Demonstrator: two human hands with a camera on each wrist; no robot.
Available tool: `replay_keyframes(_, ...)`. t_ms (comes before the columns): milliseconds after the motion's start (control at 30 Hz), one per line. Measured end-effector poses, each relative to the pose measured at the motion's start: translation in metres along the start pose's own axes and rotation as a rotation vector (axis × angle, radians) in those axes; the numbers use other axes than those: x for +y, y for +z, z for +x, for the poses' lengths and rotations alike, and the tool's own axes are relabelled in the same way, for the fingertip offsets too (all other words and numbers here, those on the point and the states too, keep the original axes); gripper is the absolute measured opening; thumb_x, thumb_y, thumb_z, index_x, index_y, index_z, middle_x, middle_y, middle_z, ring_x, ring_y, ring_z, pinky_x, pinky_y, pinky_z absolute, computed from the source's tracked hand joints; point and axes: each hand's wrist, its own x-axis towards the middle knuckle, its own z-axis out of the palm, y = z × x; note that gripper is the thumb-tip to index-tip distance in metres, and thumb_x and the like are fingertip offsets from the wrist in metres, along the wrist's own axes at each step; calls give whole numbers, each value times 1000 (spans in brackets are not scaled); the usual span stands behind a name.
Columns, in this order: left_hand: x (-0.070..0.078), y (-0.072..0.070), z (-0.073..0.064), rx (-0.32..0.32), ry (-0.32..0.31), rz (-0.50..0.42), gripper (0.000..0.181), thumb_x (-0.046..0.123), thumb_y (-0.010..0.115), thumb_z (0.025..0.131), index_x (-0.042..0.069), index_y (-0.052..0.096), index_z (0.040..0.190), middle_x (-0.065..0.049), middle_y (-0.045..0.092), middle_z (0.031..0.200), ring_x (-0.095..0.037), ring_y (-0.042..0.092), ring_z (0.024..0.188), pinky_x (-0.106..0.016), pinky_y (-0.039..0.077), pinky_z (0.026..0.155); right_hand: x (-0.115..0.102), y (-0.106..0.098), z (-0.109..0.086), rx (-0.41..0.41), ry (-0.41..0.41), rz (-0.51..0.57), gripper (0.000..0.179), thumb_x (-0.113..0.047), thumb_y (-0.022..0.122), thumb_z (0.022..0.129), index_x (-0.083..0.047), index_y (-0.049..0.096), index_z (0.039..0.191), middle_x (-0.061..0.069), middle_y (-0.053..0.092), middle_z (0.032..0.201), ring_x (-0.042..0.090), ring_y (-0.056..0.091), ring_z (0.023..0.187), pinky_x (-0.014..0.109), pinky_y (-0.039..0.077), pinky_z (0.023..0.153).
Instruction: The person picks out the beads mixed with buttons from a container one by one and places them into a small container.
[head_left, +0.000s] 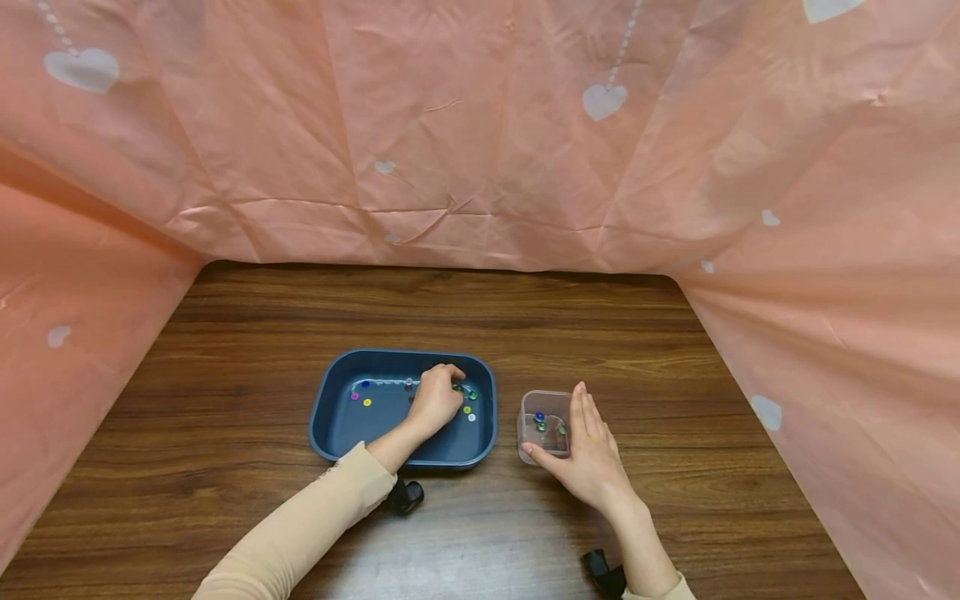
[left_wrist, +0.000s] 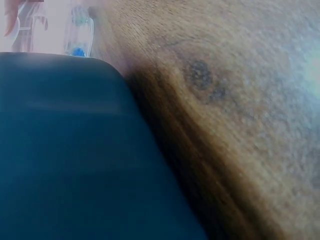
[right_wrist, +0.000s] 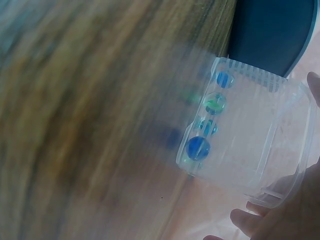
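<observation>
In the head view my left hand (head_left: 435, 403) reaches into the blue tray (head_left: 321, 402), fingers bent down, thumb and index finger beside a green marble. I cannot tell whether they pinch it. Another green marble (head_left: 473, 396) lies just right of the fingertips. My right hand (head_left: 596, 454) rests against a clear plastic box (head_left: 546, 400), with straight fingers along its right side and the thumb at the front. Inside the box sit a blue marble (right_wrist: 198, 148) and a few green and bluish ones. The left wrist view catches mostly the tray's outer wall (left_wrist: 75, 150).
Small buttons lie on the tray floor, among them a pink one (head_left: 355, 397), a yellow one (head_left: 367, 402) and a white one (head_left: 472, 417). Tray and box stand apart on a wooden table (head_left: 450, 308). A pink curtain (head_left: 480, 167) surrounds the table at back and sides.
</observation>
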Motion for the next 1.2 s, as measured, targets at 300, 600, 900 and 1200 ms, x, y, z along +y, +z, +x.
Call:
replay_keyframes(300, 1, -1, -1, -13, -20, 21, 27, -6, 55, 73, 1, 68, 96, -13, 65, 94, -25, 60, 89, -36, 51, 73, 1, 1, 0, -1, -2, 2, 116, -74, 51, 71, -6, -4, 146, 14, 0, 153, 33, 7, 140, 59, 16, 105)
replay_keyframes(600, 0, -1, -5, -18, -24, 33, 20, -3, 62, 74, 0, 69, 92, -12, 68, 90, -24, 64, 82, -35, 52, 65, 1, 1, 0, 0, -5, 4, 115, -73, 52, 72, -6, -5, 146, 13, -2, 153, 33, 7, 140, 58, 16, 106)
replay_keyframes(900, -1, 0, -3, -27, -14, 52, 16, -2, 64, 75, 1, 69, 90, -11, 68, 87, -22, 64, 78, -32, 52, 61, 0, 1, -1, -7, 0, 9, 116, -74, 51, 71, -7, -6, 146, 13, -3, 153, 33, 6, 140, 59, 15, 106)
replay_keyframes(1200, 0, -3, -2, -28, -5, 42, 17, -2, 64, 74, 1, 70, 90, -10, 69, 85, -21, 64, 76, -32, 52, 64, 1, 1, 0, -4, -1, 8, 116, -74, 51, 71, -7, -6, 146, 12, -2, 153, 33, 6, 140, 59, 15, 106)
